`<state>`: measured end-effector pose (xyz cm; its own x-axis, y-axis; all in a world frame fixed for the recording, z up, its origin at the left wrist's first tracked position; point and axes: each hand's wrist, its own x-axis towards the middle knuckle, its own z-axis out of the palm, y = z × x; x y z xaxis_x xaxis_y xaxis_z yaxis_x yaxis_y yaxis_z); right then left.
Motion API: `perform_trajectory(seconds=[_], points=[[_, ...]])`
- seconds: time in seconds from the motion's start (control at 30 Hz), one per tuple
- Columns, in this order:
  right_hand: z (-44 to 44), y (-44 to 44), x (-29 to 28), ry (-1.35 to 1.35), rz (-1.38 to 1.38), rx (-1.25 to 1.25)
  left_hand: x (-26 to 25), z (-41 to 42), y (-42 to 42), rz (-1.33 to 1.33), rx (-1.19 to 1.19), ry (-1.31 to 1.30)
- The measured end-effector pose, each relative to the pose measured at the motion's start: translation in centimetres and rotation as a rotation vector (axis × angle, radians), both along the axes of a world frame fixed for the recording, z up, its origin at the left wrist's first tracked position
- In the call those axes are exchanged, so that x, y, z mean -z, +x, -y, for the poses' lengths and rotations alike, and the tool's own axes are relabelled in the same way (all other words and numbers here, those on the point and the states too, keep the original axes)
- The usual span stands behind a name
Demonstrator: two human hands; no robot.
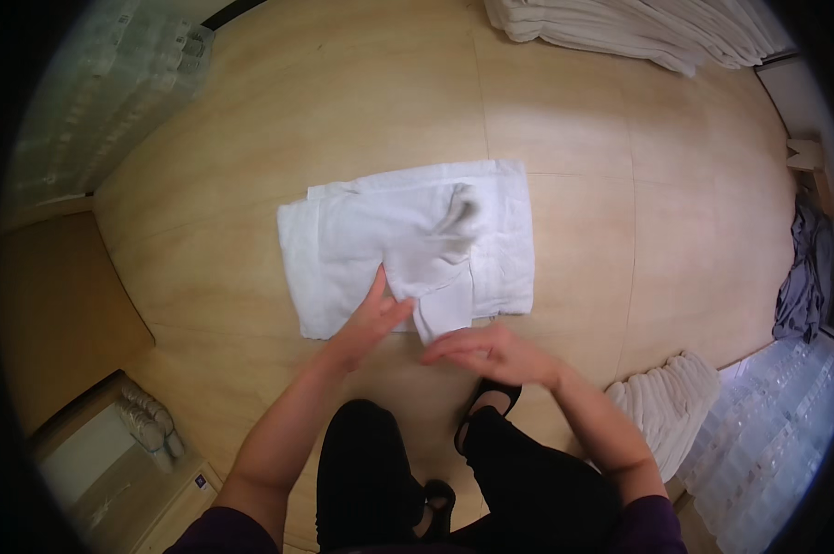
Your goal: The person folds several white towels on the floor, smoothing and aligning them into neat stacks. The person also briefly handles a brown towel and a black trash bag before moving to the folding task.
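Observation:
White cloths (347,242), folded flat and seemingly towels, lie on the light wood-look floor before me. On top of them is a blurred white cloth piece with grey patches (462,215). My left hand (372,322) is at the near edge of the cloths, its index finger and thumb spread against the top piece. My right hand (482,350) is just to the right, its fingers beside the corner of a smooth white flap (448,305) that hangs past the near edge. Whether the right fingers pinch that corner cannot be made out.
A stack of folded cream cloths (666,408) stands at right, beside clear plastic-wrapped goods (770,443). More cream cloths (617,28) lie at the top. Dark grey fabric (804,270) is at far right. A brown board (70,305) and clear plastic containers (133,83) are at left.

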<state>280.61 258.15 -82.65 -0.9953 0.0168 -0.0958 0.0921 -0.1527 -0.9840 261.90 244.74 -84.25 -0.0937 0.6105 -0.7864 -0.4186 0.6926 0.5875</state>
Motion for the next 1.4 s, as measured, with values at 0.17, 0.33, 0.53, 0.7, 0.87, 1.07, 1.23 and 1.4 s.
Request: perform_trajectory(seconds=[0.17, 0.33, 0.53, 0.7, 0.87, 1.07, 1.23, 1.4], points=[[-6.9, 5.4, 11.5, 0.427, 0.671, 0.918, 4.1, -1.3, 2.1, -0.056, -0.104, 0.03], [-3.8, 1.5, 11.0, -0.039, 0.698, 0.6, 7.1, -2.1, 2.0, 0.042, -0.257, -0.128], [-4.8, 0.6, 3.8, 0.098, 0.447, 0.765, 3.1, 0.8, -2.2, -0.174, -0.605, 0.133], [-14.9, 10.4, -3.0, 0.304, 0.436, 0.939, -3.5, 13.9, -15.7, -0.631, -0.689, 0.256], [-19.1, 21.2, 1.3, 1.061, 0.569, 1.137, 1.7, 25.1, -19.6, -1.161, -0.407, -0.245], [-2.6, 6.5, 10.6, 1.159, 0.46, 0.621, 9.3, 15.1, -5.3, -1.074, 0.178, 0.137], [-3.9, 5.3, 10.2, 1.444, 0.828, 0.394, 8.2, 10.9, -0.9, -1.13, 0.396, -0.3], [-6.1, 6.6, 11.6, 1.486, 0.569, 0.314, 11.5, 15.8, -7.0, -1.3, 0.41, -0.169]])
